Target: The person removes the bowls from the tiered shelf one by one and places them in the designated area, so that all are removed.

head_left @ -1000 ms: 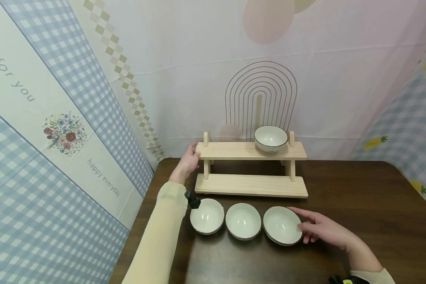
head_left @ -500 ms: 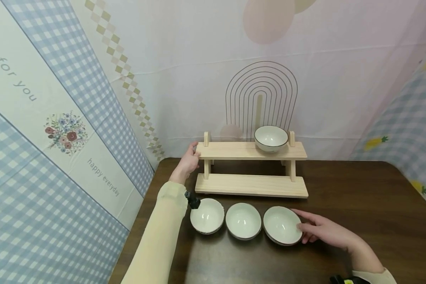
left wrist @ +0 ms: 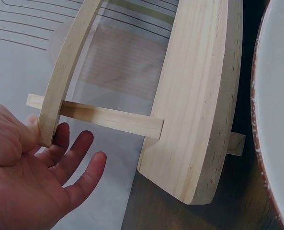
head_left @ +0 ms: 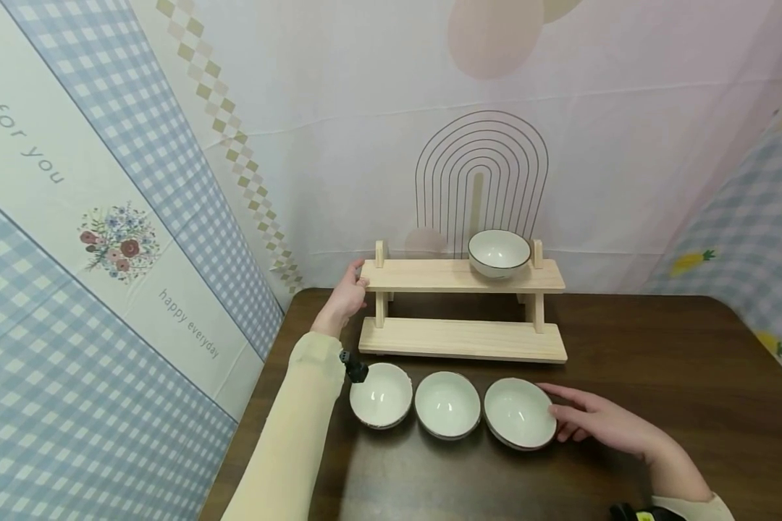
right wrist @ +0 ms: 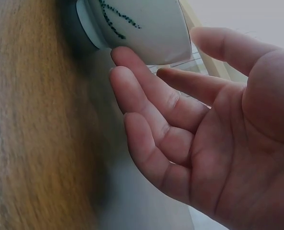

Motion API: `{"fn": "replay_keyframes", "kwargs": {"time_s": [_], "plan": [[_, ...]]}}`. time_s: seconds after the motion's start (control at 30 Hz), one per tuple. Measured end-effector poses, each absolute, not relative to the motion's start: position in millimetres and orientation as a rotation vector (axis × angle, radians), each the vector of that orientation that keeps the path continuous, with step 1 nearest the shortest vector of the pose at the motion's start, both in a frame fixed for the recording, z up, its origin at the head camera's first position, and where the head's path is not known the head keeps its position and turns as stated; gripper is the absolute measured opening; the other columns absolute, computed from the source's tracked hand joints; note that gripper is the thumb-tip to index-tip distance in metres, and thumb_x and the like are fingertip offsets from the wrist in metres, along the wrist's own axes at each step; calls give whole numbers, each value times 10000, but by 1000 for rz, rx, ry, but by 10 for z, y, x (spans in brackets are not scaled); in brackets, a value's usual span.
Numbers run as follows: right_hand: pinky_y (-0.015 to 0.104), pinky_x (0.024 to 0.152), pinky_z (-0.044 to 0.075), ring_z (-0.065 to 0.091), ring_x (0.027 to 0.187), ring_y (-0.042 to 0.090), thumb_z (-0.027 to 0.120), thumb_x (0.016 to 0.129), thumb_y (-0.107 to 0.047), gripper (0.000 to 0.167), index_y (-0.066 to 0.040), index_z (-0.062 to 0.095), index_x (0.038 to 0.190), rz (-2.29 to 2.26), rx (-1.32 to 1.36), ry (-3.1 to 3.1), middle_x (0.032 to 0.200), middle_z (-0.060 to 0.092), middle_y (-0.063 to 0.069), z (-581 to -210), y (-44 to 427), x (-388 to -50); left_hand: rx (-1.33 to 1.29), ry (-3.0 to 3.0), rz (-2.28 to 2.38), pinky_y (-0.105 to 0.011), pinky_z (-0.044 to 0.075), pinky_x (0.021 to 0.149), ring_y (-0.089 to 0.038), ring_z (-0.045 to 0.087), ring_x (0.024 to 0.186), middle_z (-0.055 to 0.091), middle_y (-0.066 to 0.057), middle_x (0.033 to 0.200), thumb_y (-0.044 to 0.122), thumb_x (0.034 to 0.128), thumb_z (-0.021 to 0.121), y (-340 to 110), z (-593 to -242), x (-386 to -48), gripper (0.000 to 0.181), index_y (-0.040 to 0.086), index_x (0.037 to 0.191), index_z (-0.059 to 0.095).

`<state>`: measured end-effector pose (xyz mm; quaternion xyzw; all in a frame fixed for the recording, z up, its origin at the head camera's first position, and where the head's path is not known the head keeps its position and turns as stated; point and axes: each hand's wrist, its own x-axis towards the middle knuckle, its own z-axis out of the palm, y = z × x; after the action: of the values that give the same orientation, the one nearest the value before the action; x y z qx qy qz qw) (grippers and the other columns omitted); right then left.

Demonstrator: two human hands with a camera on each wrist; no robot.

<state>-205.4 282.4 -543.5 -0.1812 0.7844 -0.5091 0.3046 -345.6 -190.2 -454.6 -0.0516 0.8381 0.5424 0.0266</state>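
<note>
My left hand (head_left: 347,295) grips the left end of the upper board of a two-tier wooden shelf rack (head_left: 430,276), thumb above and fingers loosely curled below, as the left wrist view shows. My right hand (head_left: 602,421) is at the right side of the rightmost white bowl (head_left: 518,414), with thumb and index finger close to its rim. In the right wrist view, the relaxed fingers (right wrist: 137,91) lie beside the bowl's outer wall (right wrist: 142,24), which has a dark green pattern; whether they touch cannot be told.
A middle bowl (head_left: 447,405) and a left bowl (head_left: 381,396) stand in a row before the rack. Another bowl (head_left: 499,255) sits on the upper board's right part. The dark wooden table (head_left: 652,347) meets a patterned cloth (head_left: 339,159) behind.
My right hand has shifted very slightly right, its index finger drawing back a little from the bowl. My left hand and the bowls look unmoved.
</note>
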Motion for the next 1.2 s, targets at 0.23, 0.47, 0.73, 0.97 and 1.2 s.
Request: {"fn": "replay_keyframes", "kwargs": {"time_s": [0.23, 0.47, 0.73, 0.97, 1.2], "plan": [[367, 785, 585, 713, 979, 319, 472, 1159, -265, 621, 32, 269, 1665, -1370, -491, 2089, 1137, 698, 145, -5457, 2872, -2076, -160, 2576, 1691, -571, 520, 1030, -406, 503, 1364, 419, -244, 1598, 148, 1170, 387, -1904, -4552, -3468, 569, 188, 1714, 227], [358, 773, 581, 719, 975, 325, 453, 1164, -235, 604, 52, 259, 1658, -1394, -500, 2091, 1120, 711, 155, -5458, 2926, -2059, -151, 2561, 1701, -588, 512, 1044, -417, 493, 1378, 408, -255, 1603, 144, 1167, 393, -1908, -4550, -3455, 575, 175, 1716, 222], [379, 789, 603, 723, 988, 327, 512, 1153, -269, 641, 60, 275, 1650, -1425, -351, 2226, 1141, 734, 173, -5339, 2966, -2117, -144, 2564, 1698, -579, 516, 1030, -410, 505, 1358, 429, -254, 1584, 137, 1165, 392, -1911, -4551, -3453, 572, 165, 1713, 228], [353, 748, 599, 728, 903, 225, 476, 1167, -318, 600, 55, 357, 1621, -1493, -205, 2483, 1133, 751, 196, -5128, 2979, -2404, -157, 2563, 1686, -516, 520, 1005, -399, 500, 1373, 411, -234, 1608, 161, 1170, 391, -1894, -4545, -3446, 574, 188, 1718, 222], [277, 757, 568, 670, 916, 40, 402, 1164, -418, 653, -27, 301, 1676, -1611, -62, 2695, 1330, 654, 279, -4907, 2866, -2848, -157, 2551, 1711, -506, 508, 1007, -397, 504, 1369, 406, -239, 1606, 142, 1169, 375, -1911, -4556, -3440, 574, 178, 1719, 214]]}}
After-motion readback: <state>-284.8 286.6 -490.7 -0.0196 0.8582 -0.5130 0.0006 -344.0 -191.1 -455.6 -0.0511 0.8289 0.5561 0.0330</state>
